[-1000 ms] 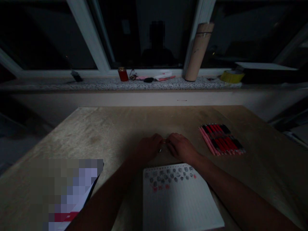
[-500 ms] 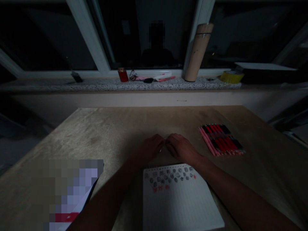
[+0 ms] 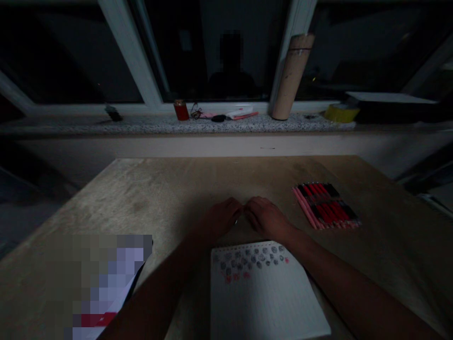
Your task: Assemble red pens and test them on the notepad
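Observation:
My left hand (image 3: pixel 223 216) and my right hand (image 3: pixel 266 217) rest on the table just beyond the top edge of a lined notebook (image 3: pixel 262 302). Their fingers are curled and closed, with the fingertips meeting or nearly meeting. A small bright glint shows beneath my left fingers; whatever they hold, if anything, is too dark and small to name. Rows of dark scribbled circles and a few red ones fill the upper part of the notebook page. My right forearm overlaps the page's right edge. To the right of my right hand lies a flat row of pink, red and black pens (image 3: pixel 325 206).
A partly pixelated item with a red band (image 3: pixel 106 318) lies at the table's lower left. Along the windowsill stand a red jar (image 3: pixel 181 111), a tall tan cylinder (image 3: pixel 293 78), a yellow tape roll (image 3: pixel 341 113) and a dark box (image 3: pixel 392 111). The room is dim.

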Available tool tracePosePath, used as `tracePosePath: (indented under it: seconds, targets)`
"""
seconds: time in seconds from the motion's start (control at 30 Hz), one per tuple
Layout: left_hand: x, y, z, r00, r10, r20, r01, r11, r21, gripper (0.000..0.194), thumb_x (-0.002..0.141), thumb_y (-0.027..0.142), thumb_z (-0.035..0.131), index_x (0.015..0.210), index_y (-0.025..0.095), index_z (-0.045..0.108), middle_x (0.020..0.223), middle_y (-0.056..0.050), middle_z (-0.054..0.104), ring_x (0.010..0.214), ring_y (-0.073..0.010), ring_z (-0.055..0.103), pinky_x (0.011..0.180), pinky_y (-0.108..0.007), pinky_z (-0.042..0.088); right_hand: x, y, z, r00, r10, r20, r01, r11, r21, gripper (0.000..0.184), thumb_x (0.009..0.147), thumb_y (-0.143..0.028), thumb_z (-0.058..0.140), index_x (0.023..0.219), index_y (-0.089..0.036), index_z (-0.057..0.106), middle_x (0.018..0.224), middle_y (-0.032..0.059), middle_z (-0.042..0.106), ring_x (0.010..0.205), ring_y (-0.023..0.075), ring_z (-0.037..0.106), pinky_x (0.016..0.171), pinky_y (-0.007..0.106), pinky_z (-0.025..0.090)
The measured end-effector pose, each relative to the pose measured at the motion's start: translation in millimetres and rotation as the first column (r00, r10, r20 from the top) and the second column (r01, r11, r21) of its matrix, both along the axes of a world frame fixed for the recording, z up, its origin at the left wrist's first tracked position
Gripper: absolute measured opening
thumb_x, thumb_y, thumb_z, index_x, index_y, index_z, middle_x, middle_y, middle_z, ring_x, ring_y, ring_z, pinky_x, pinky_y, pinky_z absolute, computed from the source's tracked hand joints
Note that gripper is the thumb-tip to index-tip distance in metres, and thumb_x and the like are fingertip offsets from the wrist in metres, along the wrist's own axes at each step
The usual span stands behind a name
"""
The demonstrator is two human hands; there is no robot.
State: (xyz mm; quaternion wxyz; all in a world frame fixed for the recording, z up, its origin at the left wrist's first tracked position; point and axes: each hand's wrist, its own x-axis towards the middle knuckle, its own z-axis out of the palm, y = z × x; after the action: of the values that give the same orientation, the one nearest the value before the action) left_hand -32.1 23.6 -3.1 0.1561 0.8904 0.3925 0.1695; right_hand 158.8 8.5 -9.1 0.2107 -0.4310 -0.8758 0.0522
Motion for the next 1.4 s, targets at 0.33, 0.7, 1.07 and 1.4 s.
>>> tracePosePath:
  seconds: [0.33, 0.7, 1.07, 1.4]
  targets:
    - [0.5, 0.5, -2.8, 1.000, -0.014, 0.003, 0.013, 0.999, 0.041, 0.023, 0.093, 0.027, 0.037, 0.097, 0.016, 0.057, 0.095, -0.005, 0.059, 0.082, -0.0143, 0.058, 0.074, -0.027, 0.045, 0.3, -0.9, 1.1, 1.000, -0.011, 0.021, 0.012, 1.000, -0.019, 0.020, 0.092, -0.023, 0.042, 0.095, -0.014, 0.059, 0.089, 0.0093, 0.059, 0.084, 0.0192, 0.052, 0.078, 0.032, 0.040]
    - [-3.0, 2.1, -4.1, 0.999, -0.048, 0.023, 0.046, 0.996, 0.079, 0.022, 0.091, 0.022, 0.042, 0.103, 0.016, 0.059, 0.099, -0.006, 0.061, 0.089, -0.0138, 0.058, 0.081, -0.027, 0.046, 3.0, -2.4, 3.2, 0.999, -0.048, 0.005, 0.048, 0.999, 0.005, 0.021, 0.091, -0.029, 0.044, 0.097, -0.014, 0.059, 0.090, 0.0086, 0.061, 0.085, 0.0191, 0.053, 0.078, 0.031, 0.040]
    - [-5.0, 3.1, -5.4, 1.000, -0.030, -0.009, 0.031, 0.994, 0.102, 0.022, 0.089, 0.020, 0.044, 0.104, 0.017, 0.059, 0.101, -0.006, 0.061, 0.090, -0.0143, 0.058, 0.081, -0.027, 0.047, 9.3, -2.9, 3.1, 0.991, -0.098, 0.091, 0.098, 0.995, 0.004, 0.025, 0.089, -0.035, 0.047, 0.096, -0.015, 0.061, 0.090, 0.0081, 0.060, 0.087, 0.0199, 0.052, 0.079, 0.031, 0.038]
    - [-7.0, 6.4, -10.5, 0.999, -0.045, 0.010, 0.044, 0.991, 0.127, 0.022, 0.090, 0.022, 0.042, 0.104, 0.016, 0.059, 0.098, -0.006, 0.061, 0.087, -0.0132, 0.059, 0.078, -0.025, 0.047, 13.3, -6.2, 6.3, 0.981, -0.102, 0.163, 0.102, 0.995, 0.009, 0.020, 0.087, -0.033, 0.050, 0.083, -0.016, 0.061, 0.083, 0.0071, 0.060, 0.083, 0.0192, 0.054, 0.076, 0.031, 0.038]
